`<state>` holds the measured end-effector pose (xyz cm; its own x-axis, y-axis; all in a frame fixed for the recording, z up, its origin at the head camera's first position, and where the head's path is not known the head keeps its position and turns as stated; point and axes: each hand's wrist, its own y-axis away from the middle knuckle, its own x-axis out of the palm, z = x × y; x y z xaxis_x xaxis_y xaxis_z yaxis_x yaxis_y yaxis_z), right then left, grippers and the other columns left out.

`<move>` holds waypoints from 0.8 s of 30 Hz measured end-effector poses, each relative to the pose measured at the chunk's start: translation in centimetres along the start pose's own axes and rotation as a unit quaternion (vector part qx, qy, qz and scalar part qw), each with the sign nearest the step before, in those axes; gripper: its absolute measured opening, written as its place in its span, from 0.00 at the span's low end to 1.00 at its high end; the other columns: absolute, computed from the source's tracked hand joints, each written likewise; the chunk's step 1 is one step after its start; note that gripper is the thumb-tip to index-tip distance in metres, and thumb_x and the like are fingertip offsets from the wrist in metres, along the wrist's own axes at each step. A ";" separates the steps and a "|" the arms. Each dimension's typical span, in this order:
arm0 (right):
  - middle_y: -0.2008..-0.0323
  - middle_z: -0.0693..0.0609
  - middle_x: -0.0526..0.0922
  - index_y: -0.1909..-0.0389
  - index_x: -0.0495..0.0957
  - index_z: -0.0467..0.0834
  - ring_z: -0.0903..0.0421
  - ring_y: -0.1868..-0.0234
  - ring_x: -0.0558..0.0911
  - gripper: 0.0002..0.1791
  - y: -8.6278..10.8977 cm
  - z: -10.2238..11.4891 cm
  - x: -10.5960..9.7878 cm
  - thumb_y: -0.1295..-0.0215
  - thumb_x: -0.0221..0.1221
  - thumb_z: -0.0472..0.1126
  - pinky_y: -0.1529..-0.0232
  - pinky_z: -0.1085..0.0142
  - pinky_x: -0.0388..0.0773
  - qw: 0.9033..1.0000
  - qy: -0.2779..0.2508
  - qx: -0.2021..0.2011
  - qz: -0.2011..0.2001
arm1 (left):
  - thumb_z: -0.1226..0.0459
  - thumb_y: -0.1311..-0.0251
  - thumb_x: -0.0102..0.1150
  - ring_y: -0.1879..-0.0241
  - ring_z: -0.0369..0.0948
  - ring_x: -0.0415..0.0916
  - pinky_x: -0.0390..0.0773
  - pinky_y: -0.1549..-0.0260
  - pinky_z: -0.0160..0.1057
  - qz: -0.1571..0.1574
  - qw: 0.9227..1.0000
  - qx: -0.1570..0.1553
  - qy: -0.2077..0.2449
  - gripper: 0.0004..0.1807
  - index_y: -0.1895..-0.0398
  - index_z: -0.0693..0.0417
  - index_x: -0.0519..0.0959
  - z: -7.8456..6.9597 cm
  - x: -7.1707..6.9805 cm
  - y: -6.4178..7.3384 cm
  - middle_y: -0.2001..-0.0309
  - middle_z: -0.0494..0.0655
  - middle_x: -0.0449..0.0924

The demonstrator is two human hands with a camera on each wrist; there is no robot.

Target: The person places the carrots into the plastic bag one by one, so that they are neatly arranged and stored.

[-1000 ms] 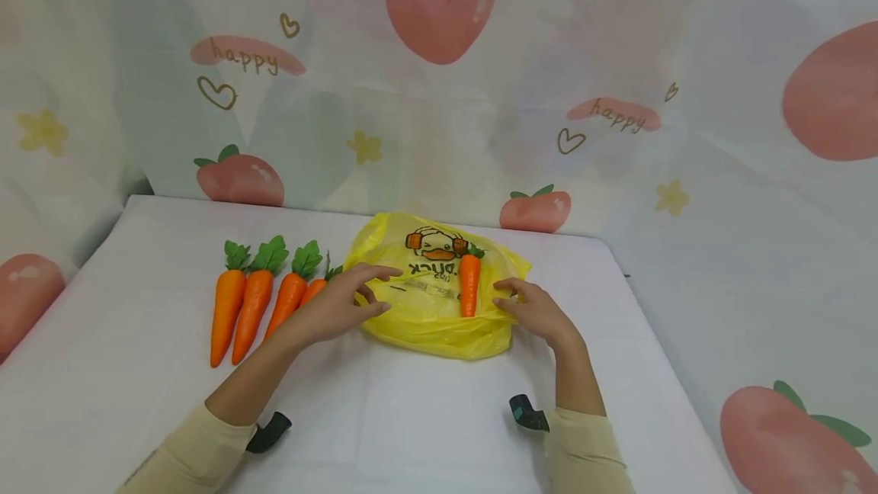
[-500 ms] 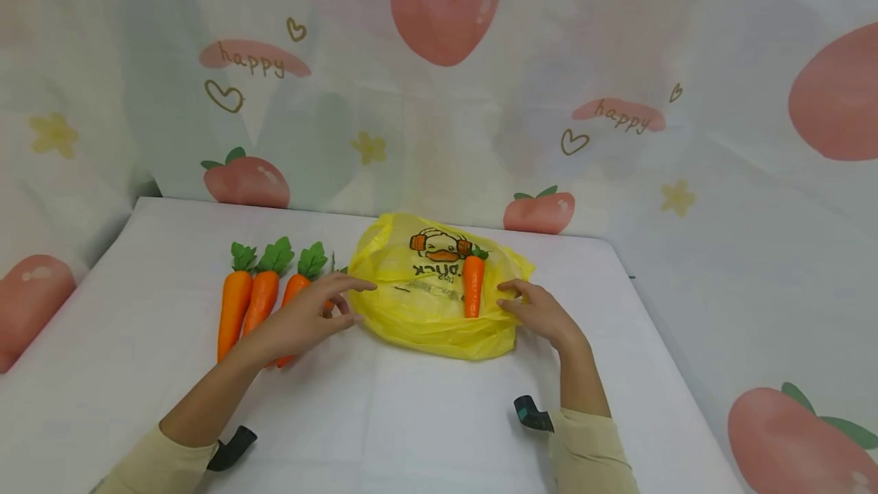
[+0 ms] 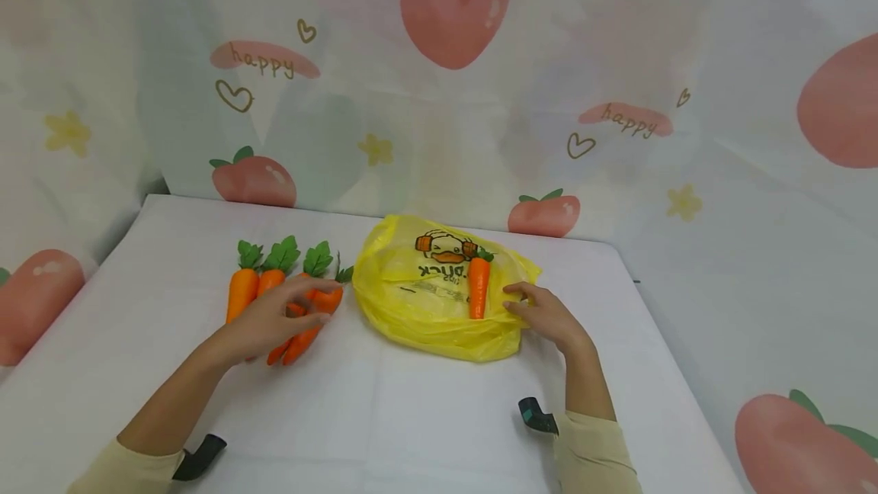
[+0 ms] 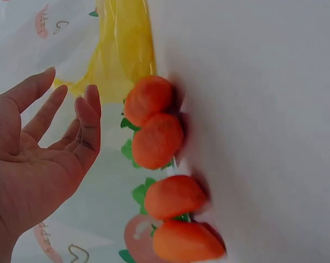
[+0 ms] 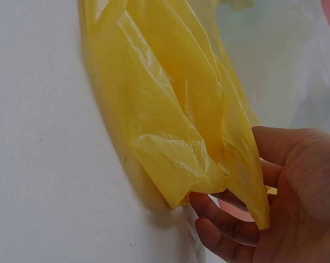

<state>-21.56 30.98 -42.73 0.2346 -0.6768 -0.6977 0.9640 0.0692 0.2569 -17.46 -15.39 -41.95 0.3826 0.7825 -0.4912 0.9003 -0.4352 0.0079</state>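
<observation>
I have the left hand with its fingers apart and loosely bent, holding nothing, above four carrots that lie beneath and just beyond it on the white table. I see the right hand pinching the edge of the yellow bag, most of which spreads to that hand's left; just left of its fingertips lies another carrot, lower end hidden by the bag.

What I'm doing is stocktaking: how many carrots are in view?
5: one carrot in the yellow bag, four carrots to its left, partly behind the left hand. The bag may hide more.
</observation>
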 end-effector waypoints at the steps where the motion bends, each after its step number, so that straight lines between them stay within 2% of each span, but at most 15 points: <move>1: 0.29 0.38 0.69 0.33 0.76 0.43 0.36 0.29 0.62 0.23 0.0 0.0 0.0 0.24 0.56 0.47 0.31 0.32 0.56 1.000 -0.002 0.000 0.000 | 0.57 0.30 0.67 0.47 0.50 0.74 0.80 0.55 0.47 0.000 1.000 -0.003 -0.002 0.27 0.29 0.41 0.75 0.2 -0.3 0.2 0.33 0.47 0.72; 7: 0.28 0.38 0.68 0.33 0.76 0.42 0.35 0.28 0.61 0.23 0.1 0.2 0.0 0.24 0.56 0.47 0.31 0.32 0.55 1.000 -0.009 -0.001 0.002 | 0.56 0.30 0.66 0.47 0.52 0.74 0.80 0.57 0.49 -0.010 1.000 -0.028 -0.006 0.27 0.29 0.42 0.75 1.0 -2.0 1.2 0.34 0.51 0.71; 10: 0.28 0.38 0.68 0.33 0.76 0.42 0.35 0.29 0.62 0.23 0.2 0.2 0.0 0.24 0.56 0.47 0.31 0.31 0.55 1.000 -0.007 -0.001 0.001 | 0.56 0.30 0.66 0.46 0.52 0.74 0.80 0.56 0.51 -0.021 0.999 -0.038 -0.023 0.27 0.29 0.42 0.75 1.3 -2.6 1.5 0.35 0.51 0.72; 15: 0.28 0.38 0.68 0.33 0.76 0.42 0.35 0.28 0.61 0.24 0.3 0.3 -0.1 0.24 0.57 0.48 0.31 0.31 0.55 1.000 -0.009 0.001 0.000 | 0.57 0.30 0.66 0.46 0.52 0.74 0.80 0.58 0.50 -0.036 0.997 -0.041 -0.054 0.28 0.28 0.44 0.75 1.6 -3.4 2.2 0.37 0.54 0.73; 21: 0.28 0.38 0.68 0.33 0.76 0.42 0.35 0.29 0.62 0.24 0.3 0.2 -0.1 0.24 0.57 0.48 0.31 0.31 0.55 1.000 -0.010 0.004 -0.001 | 0.61 0.29 0.64 0.46 0.53 0.73 0.79 0.59 0.48 -0.051 0.996 -0.044 -0.053 0.27 0.28 0.48 0.74 2.3 -4.3 2.8 0.35 0.55 0.72; 24: 0.29 0.38 0.69 0.33 0.76 0.42 0.35 0.29 0.62 0.24 0.3 0.2 0.0 0.24 0.57 0.48 0.31 0.31 0.56 1.000 -0.011 0.001 0.000 | 0.60 0.28 0.64 0.45 0.54 0.72 0.80 0.59 0.47 -0.059 0.995 -0.052 -0.056 0.27 0.28 0.50 0.74 2.6 -4.9 3.0 0.36 0.56 0.73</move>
<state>-21.28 30.88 -42.48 0.2313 -0.6924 -0.6834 0.9638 0.0673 0.2581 -17.20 -21.71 -41.80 0.2529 0.7680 -0.5884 0.9563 -0.2908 0.0315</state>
